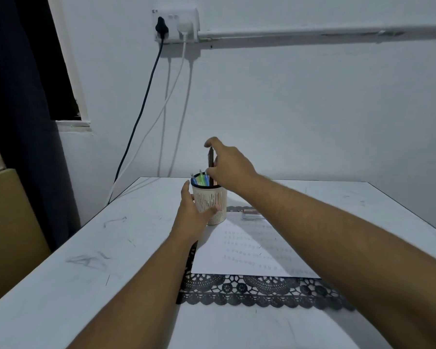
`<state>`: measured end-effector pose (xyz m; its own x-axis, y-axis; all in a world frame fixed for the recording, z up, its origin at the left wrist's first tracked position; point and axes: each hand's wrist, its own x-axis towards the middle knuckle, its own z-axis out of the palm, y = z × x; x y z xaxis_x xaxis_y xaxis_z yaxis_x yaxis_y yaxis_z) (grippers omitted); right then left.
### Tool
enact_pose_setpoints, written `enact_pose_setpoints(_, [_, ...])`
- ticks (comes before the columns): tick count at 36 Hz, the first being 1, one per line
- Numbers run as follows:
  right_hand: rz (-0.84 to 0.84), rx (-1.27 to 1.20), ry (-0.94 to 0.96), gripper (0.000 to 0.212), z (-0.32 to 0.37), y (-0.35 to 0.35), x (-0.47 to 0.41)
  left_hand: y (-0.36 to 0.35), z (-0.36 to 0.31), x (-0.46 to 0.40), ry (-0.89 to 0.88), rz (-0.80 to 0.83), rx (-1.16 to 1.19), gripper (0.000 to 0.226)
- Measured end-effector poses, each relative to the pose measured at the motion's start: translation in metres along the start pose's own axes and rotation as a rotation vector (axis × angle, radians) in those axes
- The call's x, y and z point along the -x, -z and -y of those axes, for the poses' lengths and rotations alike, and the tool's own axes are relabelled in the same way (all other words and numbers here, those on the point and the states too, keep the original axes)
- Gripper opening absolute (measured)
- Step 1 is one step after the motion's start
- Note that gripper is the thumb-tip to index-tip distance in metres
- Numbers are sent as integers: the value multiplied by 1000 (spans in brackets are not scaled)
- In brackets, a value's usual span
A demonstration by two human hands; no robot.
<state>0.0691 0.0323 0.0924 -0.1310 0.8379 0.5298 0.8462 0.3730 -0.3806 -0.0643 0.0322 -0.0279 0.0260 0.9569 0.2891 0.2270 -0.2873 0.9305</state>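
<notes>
Your left hand (190, 215) wraps the pen holder (212, 197); your right hand (230, 170) pinches a dark pen (210, 159) upright. Tilting it may topple the holder.

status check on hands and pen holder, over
Left hand grips pen holder by its side. Right hand pinches dark pen upright, lower end at holder's mouth beside coloured pens. Nothing blocking.

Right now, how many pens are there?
4: dark pen in the right hand, tip in the cup; blue pen, green pen and second blue pen stand inside; more may be hidden.
</notes>
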Motion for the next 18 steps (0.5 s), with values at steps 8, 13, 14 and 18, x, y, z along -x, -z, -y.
enact_pose_setpoints(8, [56, 152, -35, 39, -2, -14, 2, 1, 3, -2, -32, -1, 6, 101])
enact_pose_setpoints(13, [17, 50, -47, 33, -1, -9, 9, 1, 7, -3, -36, -2, -13, 103])
enact_pose_setpoints(14, [-11, 14, -44, 30, -1, -7, 12, 2, 6, -3, -33, -1, -14, 104])
enact_pose_setpoints(18, [-134, -130, -21, 16, -10, 8, 28, 4, 0, -2, -47, -33, -70, 109])
